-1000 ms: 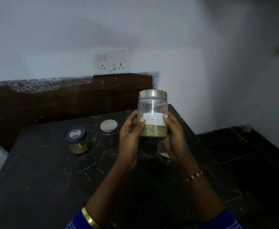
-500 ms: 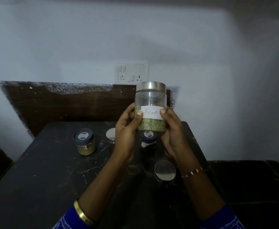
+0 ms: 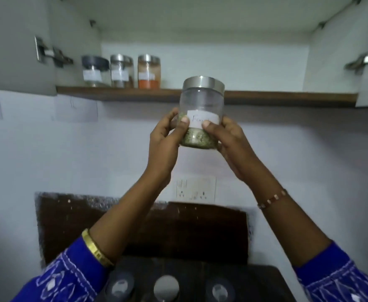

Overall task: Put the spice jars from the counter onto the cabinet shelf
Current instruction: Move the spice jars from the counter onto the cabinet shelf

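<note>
left hand [image 3: 164, 138] and right hand [image 3: 229, 139] grip a round clear jar [image 3: 201, 112] with steel lid; three jars [image 3: 121, 70] line the wooden shelf [image 3: 265, 98].

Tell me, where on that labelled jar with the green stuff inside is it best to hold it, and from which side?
Grip the jar around its round lower body, coming from both sides, as the left hand and right hand do now. The wall is straight and upright there and the contents sit low. The smooth steel lid probably offers less hold, and might come loose.
</note>
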A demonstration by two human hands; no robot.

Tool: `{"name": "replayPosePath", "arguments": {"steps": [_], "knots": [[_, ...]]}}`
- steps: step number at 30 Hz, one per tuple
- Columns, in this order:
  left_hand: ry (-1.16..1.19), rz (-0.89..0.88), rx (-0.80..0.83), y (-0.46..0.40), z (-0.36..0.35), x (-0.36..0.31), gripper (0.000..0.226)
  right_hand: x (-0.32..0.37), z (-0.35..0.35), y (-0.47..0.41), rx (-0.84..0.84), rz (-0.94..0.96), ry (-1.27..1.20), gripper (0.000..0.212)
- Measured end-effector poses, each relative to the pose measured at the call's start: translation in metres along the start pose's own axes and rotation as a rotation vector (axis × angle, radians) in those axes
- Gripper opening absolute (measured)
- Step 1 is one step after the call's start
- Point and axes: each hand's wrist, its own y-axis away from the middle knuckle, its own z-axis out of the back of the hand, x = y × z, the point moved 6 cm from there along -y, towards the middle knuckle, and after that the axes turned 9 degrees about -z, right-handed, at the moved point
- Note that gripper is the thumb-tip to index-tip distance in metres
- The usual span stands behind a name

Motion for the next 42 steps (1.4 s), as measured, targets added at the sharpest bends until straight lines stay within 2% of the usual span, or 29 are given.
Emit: {"name": "replayPosePath", "arguments": {"steps": [2, 5, 8, 12, 15, 17, 22, 26, 31, 34, 37, 40, 42], "knots": [[0.003, -0.063, 0.033, -0.034, -0.005, -0.015, 0.041, 0.025, 0.001, -0.028, -0.023, 0.049, 0.041, 0.036], [-0.053, -0.125, 0.076, -0.083, -0.011, -0.029, 0.040, 0.057, 0.003, -0.069, -0.064, 0.114, 0.128, 0.048], [-0.172, -0.156, 0.122, -0.130, -0.011, -0.030, 0.042, 0.075, 0.003, -0.108, -0.100, 0.161, 0.231, 0.046], [-0.337, -0.163, 0.138, -0.171, -0.001, -0.014, 0.039, 0.072, -0.007, -0.156, -0.140, 0.169, 0.393, 0.049], [-0.510, -0.242, 0.092, -0.189, 0.011, -0.004, 0.038, 0.061, -0.018, -0.187, -0.135, 0.128, 0.420, 0.043], [-0.532, -0.270, 0.062, -0.201, 0.016, -0.004, 0.037, 0.060, -0.023, -0.205, -0.145, 0.132, 0.422, 0.039], [-0.602, -0.219, 0.151, -0.225, 0.026, 0.011, 0.033, 0.054, -0.029, -0.237, -0.143, 0.144, 0.519, 0.039], [-0.665, -0.204, 0.162, -0.237, 0.035, 0.024, 0.041, 0.036, -0.031, -0.253, -0.138, 0.121, 0.605, 0.043], [-0.798, -0.136, 0.224, -0.259, 0.037, 0.036, 0.039, 0.030, -0.020, -0.268, -0.238, 0.081, 0.724, 0.051], [-0.865, -0.077, 0.244, -0.269, 0.037, 0.043, 0.049, 0.028, -0.015, -0.275, -0.299, 0.044, 0.744, 0.055], [-0.960, -0.076, 0.210, -0.276, 0.036, 0.050, 0.060, 0.027, -0.014, -0.282, -0.349, 0.003, 0.766, 0.051], [-1.014, -0.113, 0.143, -0.276, 0.035, 0.050, 0.058, 0.024, -0.009, -0.292, -0.374, -0.036, 0.687, 0.028], [-1.004, -0.126, 0.101, -0.277, 0.037, 0.049, 0.056, 0.022, -0.006, -0.294, -0.399, -0.034, 0.669, 0.041]]}}
